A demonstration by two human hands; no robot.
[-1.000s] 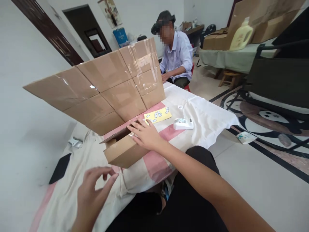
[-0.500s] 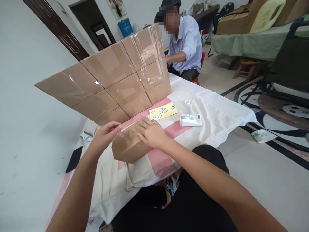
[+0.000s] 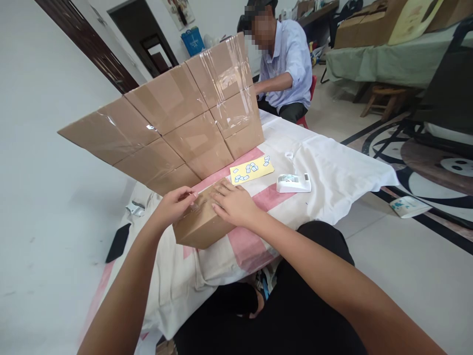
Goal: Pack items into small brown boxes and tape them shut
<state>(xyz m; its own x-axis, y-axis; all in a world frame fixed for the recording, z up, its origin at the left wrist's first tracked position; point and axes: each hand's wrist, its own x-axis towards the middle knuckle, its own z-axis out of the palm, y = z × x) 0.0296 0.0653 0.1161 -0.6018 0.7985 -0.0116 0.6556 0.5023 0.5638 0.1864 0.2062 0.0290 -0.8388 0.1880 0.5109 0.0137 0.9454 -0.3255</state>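
Note:
A small brown cardboard box (image 3: 207,235) lies on the cloth in front of me. My left hand (image 3: 178,204), thumb and fingertips pinched together, holds a strip of clear tape (image 3: 195,206) over the box's left top side. How much of the strip is stuck down I cannot tell. My right hand (image 3: 235,203) rests palm down on the box top with fingers stretched out. Beyond it lies a yellow card (image 3: 252,170) with small drawn outlines, and to the right stands a white tape dispenser (image 3: 294,183).
A tall taped cardboard panel (image 3: 192,111) stands across the table behind the box. A dark phone-like slab (image 3: 118,243) lies at the left table edge. On the white tablecloth (image 3: 332,172) sits a small tape roll (image 3: 289,155). Another person (image 3: 286,64) sits behind the panel.
My left hand has moved right and slightly up along the box, bringing the tape strip closer to its top. My right hand stays on the box. The view has shifted slightly.

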